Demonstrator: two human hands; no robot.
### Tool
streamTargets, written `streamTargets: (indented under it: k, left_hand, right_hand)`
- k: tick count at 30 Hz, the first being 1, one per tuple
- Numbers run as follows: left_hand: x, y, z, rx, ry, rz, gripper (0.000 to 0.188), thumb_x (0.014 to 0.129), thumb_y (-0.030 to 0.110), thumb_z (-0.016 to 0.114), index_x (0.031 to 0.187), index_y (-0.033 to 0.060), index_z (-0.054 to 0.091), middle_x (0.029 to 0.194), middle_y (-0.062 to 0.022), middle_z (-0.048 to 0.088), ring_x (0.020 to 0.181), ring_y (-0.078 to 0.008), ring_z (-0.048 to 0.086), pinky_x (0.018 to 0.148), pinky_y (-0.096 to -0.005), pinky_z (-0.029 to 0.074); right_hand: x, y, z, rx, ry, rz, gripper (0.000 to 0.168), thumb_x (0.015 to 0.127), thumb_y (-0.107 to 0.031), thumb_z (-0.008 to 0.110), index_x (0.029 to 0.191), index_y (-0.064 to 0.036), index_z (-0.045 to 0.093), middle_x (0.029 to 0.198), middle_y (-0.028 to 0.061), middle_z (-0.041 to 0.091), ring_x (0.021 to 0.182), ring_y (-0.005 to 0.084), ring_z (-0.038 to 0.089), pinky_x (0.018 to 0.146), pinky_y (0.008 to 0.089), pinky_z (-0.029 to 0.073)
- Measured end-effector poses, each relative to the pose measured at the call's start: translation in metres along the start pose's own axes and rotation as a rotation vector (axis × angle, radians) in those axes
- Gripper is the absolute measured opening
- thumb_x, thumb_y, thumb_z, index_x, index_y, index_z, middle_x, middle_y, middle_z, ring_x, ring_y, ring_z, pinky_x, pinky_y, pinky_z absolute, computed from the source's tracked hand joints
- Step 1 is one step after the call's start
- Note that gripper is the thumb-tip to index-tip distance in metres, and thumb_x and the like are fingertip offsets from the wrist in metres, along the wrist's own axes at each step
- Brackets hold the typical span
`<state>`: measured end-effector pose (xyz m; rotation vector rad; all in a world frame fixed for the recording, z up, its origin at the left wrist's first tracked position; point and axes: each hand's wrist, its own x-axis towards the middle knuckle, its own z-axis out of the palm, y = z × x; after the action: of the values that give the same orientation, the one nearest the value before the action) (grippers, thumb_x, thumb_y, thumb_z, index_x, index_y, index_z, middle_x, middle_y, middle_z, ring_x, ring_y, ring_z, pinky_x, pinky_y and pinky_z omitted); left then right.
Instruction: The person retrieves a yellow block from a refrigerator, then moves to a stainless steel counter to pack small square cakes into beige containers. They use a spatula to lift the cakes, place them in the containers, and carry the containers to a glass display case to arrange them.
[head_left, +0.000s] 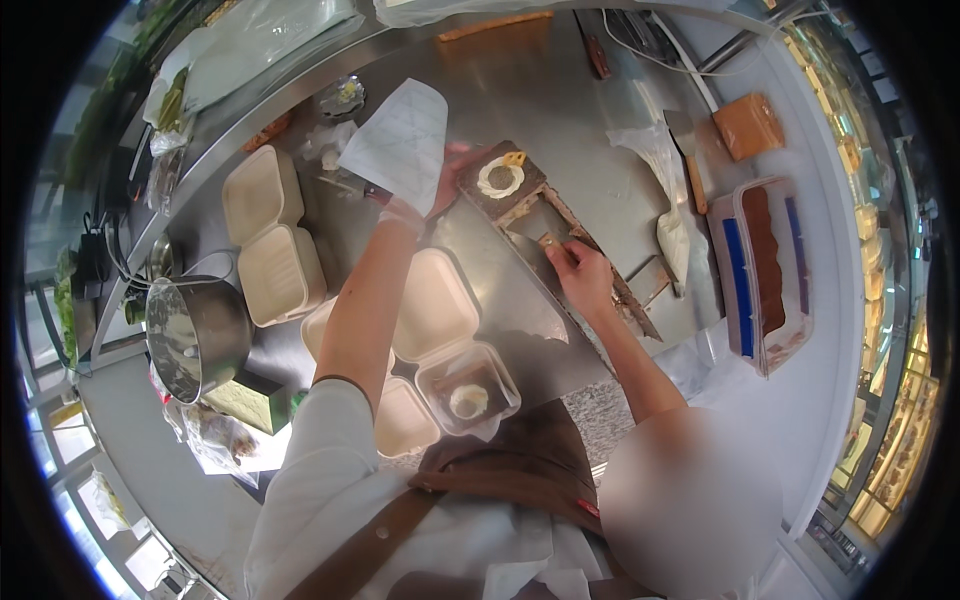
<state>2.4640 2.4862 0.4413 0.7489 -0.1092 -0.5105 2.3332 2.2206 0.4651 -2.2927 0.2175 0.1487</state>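
My left hand (431, 196), in a thin clear glove, holds up a sheet of white paper (405, 139); its fingers are partly hidden behind the sheet. The glove nearly touches a square brown cake piece (469, 178) topped with a cream ring and a yellow decoration. That piece lies at the far end of a long metal tray (525, 247) with cake scraps along its edges. My right hand (581, 274) grips the wooden handle of a tool (551, 241), over the tray; its blade is hard to make out. Nearer me, an open takeaway box (512, 375) holds another cream-topped cake piece (469, 400).
More open boxes (262, 195) stand at left, beside a steel mixing bowl (225, 337). At right lie a piping bag (673, 240), a spatula (696, 176), a wrapped orange-brown block (748, 126) and a plastic tub with brown contents (799, 262). A red-handled knife (598, 58) lies at the back.
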Motion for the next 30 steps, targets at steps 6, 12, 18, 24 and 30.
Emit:
streamTargets:
  k: [6, 12, 18, 24, 30]
  left_hand:
    - [0.016, -0.021, -0.032, -0.132, -0.054, 0.026, 0.050, 0.087, 0.048, 0.058, 0.112, 0.0050, 0.060, 0.139, -0.0258, 0.044, 0.129, -0.0363, 0.041, 0.110, -0.0444, 0.032]
    - [0.014, -0.012, -0.034, 0.282, 0.003, 0.099, 0.048, 0.094, 0.041, 0.050, 0.120, 0.0007, 0.052, 0.146, -0.0241, 0.035, 0.133, -0.0356, 0.036, 0.110, -0.0451, 0.032]
    - [-0.004, 0.008, -0.015, 0.121, 0.127, -0.051, 0.044, 0.098, 0.035, 0.044, 0.126, 0.0016, 0.051, 0.141, -0.0192, 0.044, 0.129, -0.0273, 0.044, 0.104, -0.0452, 0.038]
    - [-0.042, 0.059, 0.038, 0.817, 0.605, -0.152, 0.045, 0.097, 0.034, 0.045, 0.126, 0.0012, 0.055, 0.120, -0.0133, 0.063, 0.108, -0.0205, 0.060, 0.093, -0.0357, 0.045]
    - [-0.122, 0.094, 0.073, 0.794, 0.608, -0.136, 0.043, 0.097, 0.030, 0.047, 0.126, -0.0002, 0.055, 0.119, -0.0123, 0.062, 0.107, -0.0205, 0.059, 0.094, -0.0322, 0.044]
  right_hand:
    - [0.010, 0.005, -0.010, -0.009, 0.004, -0.023, 0.033, 0.084, -0.036, 0.068, 0.082, -0.003, 0.068, 0.062, 0.0134, 0.062, 0.059, 0.0317, 0.061, 0.057, 0.0401, 0.046]
    - [0.002, -0.019, -0.040, 0.099, -0.017, -0.007, 0.030, 0.085, -0.030, 0.069, 0.082, 0.000, 0.067, 0.058, 0.0094, 0.057, 0.052, 0.0187, 0.051, 0.053, 0.0326, 0.042]
    - [-0.011, 0.005, -0.076, 0.151, -0.022, 0.008, 0.030, 0.086, -0.026, 0.070, 0.084, 0.004, 0.067, 0.058, 0.0043, 0.056, 0.054, 0.0086, 0.046, 0.051, 0.0283, 0.039]
    - [-0.033, 0.017, -0.106, 0.193, -0.012, 0.027, 0.028, 0.088, -0.025, 0.069, 0.084, 0.002, 0.067, 0.061, -0.0001, 0.057, 0.055, 0.0061, 0.050, 0.051, 0.0247, 0.040]
    - [-0.090, -0.018, -0.128, 0.228, 0.081, 0.006, 0.024, 0.092, -0.022, 0.065, 0.083, 0.000, 0.065, 0.060, -0.0047, 0.052, 0.053, 0.0009, 0.041, 0.046, 0.0201, 0.028]
